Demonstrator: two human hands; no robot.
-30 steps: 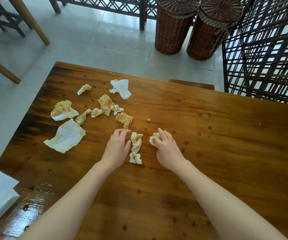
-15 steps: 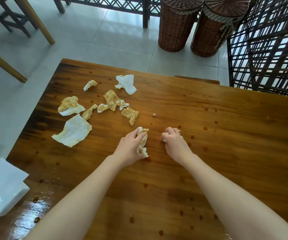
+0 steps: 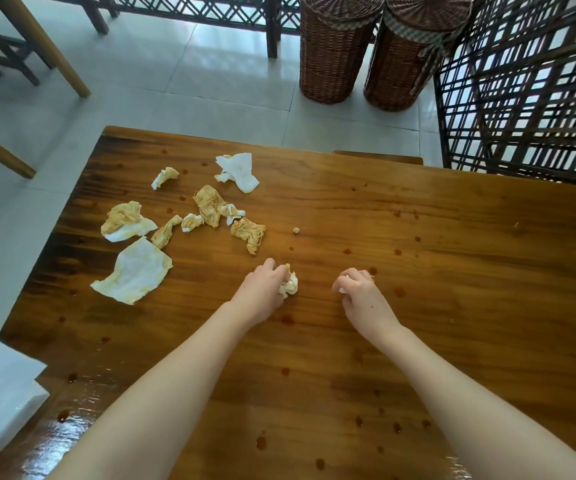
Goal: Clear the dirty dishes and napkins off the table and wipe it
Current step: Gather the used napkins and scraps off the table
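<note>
Paper wad (image 3: 289,285) clamped in left hand (image 3: 266,292); right hand (image 3: 359,292) curled round a scrap (image 3: 342,290). Nearest loose napkin (image 3: 250,233) lies just beyond left hand, long axis running away; pile (image 3: 207,207) further left. Left nearer.

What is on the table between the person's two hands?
Only bare table, seen in the head view. The left hand grips a crumpled napkin, the right hand holds a white scrap, and nothing lies between them.

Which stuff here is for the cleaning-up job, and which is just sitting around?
For the job: loose dirty napkins, crumpled napkin in the left hand, scrap in the right hand, sauce-spotted table.
Just lying about: two wicker baskets, lattice screen, chair legs.
</note>
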